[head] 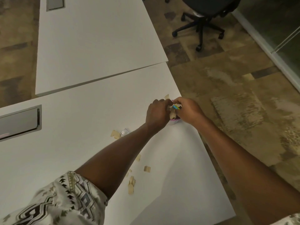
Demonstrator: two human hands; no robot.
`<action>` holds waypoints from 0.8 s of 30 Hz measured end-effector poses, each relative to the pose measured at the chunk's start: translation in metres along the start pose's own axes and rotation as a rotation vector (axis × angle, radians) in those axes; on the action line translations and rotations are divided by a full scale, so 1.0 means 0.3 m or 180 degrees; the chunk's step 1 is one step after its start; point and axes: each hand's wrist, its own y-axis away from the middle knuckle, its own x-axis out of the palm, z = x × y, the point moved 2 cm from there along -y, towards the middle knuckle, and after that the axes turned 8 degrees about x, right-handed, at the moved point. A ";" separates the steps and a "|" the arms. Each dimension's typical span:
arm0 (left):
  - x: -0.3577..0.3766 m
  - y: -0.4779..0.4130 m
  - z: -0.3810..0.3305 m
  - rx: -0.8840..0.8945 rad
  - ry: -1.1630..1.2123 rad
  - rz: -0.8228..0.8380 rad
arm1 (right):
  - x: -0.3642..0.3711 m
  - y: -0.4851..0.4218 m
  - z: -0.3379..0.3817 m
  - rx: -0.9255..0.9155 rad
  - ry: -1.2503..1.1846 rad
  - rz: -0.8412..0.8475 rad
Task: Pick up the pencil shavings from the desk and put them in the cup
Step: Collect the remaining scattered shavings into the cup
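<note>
Pale pencil shavings (pixel 172 113) fill the small cup (pixel 174 121), which stands near the tabletop (pixel 84 114) edge, hemmed in by both hands. The left hand (pixel 157 113) curls knuckles-up against the cup's left side, its grip pinched narrow on shavings at the rim. The right hand (pixel 188 111) meets it from the opposite side, fingers folded down over the cup's mouth and closed on a small blue-and-yellow object (pixel 176 107), too small to identify. Both forearms stretch out nearly straight, converging at the cup. More shavings lie loose behind the left grip: a clump (pixel 115 133) beside a small silvery item (pixel 125 131), and scattered pieces (pixel 131 184) under the left forearm, nearer the patterned sleeve (pixel 65 202). One shaving (pixel 166 96) sits just beyond the hands.
</note>
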 end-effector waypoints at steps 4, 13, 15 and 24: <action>0.000 0.019 0.009 0.0289 -0.0189 0.0019 | -0.006 0.008 -0.001 -0.0071 -0.0096 -0.0078; -0.012 0.085 0.028 0.0363 -0.0228 -0.0173 | 0.032 0.041 0.010 -0.0199 0.0405 -0.0210; -0.021 0.105 0.034 0.0273 -0.0166 -0.0272 | 0.033 0.049 0.016 -0.0229 0.0602 -0.0369; -0.053 0.280 0.118 -0.0133 -0.0050 -0.0267 | 0.096 0.056 0.051 -0.0577 0.1111 -0.0165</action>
